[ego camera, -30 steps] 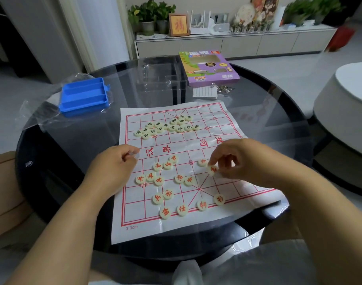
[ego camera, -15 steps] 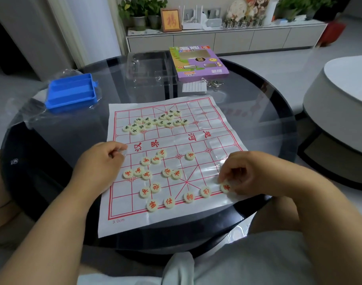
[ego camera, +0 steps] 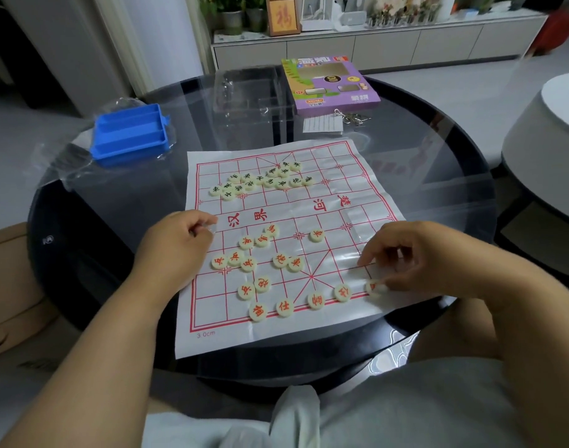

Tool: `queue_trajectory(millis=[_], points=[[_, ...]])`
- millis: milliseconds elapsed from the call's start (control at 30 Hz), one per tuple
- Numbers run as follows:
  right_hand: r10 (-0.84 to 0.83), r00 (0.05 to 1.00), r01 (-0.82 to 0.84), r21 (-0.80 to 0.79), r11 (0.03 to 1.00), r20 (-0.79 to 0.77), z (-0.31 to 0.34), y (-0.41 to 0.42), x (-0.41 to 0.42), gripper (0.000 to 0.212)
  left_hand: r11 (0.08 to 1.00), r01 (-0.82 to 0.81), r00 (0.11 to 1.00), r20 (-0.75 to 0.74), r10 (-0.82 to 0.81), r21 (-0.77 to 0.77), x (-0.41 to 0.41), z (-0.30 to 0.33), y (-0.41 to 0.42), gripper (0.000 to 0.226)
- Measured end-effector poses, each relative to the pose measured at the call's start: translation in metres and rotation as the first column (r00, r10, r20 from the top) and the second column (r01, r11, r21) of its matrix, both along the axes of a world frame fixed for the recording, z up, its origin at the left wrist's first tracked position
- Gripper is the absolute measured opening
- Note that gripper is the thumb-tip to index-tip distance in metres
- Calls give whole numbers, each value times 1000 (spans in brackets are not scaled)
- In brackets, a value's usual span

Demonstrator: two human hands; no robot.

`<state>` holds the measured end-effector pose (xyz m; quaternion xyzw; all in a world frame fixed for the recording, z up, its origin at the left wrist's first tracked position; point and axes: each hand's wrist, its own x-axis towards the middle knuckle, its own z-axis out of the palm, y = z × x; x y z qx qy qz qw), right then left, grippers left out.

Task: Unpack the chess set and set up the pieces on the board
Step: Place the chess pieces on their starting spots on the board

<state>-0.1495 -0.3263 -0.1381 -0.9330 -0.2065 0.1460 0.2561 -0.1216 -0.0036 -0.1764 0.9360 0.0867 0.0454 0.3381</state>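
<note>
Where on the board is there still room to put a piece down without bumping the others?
The board is bare along its far-right squares, beyond the river writing, and in the near-left corner beside the printed size mark. It is crowded at the far-left green pieces and among the red pieces between the left hand and right hand.

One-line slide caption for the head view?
Right hand sets a red piece on the paper board's near row; left hand rests curled at its edge.

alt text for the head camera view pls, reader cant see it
A person's right hand sets a red-marked piece on the near edge row of a paper chess board on a round glass table. The left hand rests curled at the board's left edge. Dark-marked pieces cluster on the far side.
</note>
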Motion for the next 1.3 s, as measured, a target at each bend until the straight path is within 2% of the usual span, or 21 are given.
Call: queue_trajectory(millis=[333,400,500,633,733,900,967,1100,1300], points=[[-4,999,1,62,998,54,7,41,1,22,1000,23,999,-36,-23,-16,2,1,4,24],[45,996,-50,74,996,72,6,59,-5,19,999,27,999,-32,-27,-18,3,2,4,25],[203,972,-211,61,976,114,-2,83,-17,29,999,36,999,-31,-37,-22,3,3,4,25],[378,906,-374,-62,926,190,-15,95,-25,39,999,43,998,-46,-44,-25,2,4,5,26],[412,895,-394,-129,910,170,-17,96,-25,44,998,49,997,-59,-51,-35,2,5,5,25],[425,891,-403,-153,902,157,-17,96,-25,48,997,55,995,-75,-59,-55,3,5,5,24],[386,910,-375,-96,922,154,-16,95,-24,47,997,59,995,-72,-63,-55,2,5,6,24],[122,969,-147,105,984,214,-3,87,-11,38,995,68,994,-80,-73,-72,2,5,7,23],[-79,946,74,27,997,315,9,88,14,27,992,78,992,-87,-87,-103,2,6,8,19]])
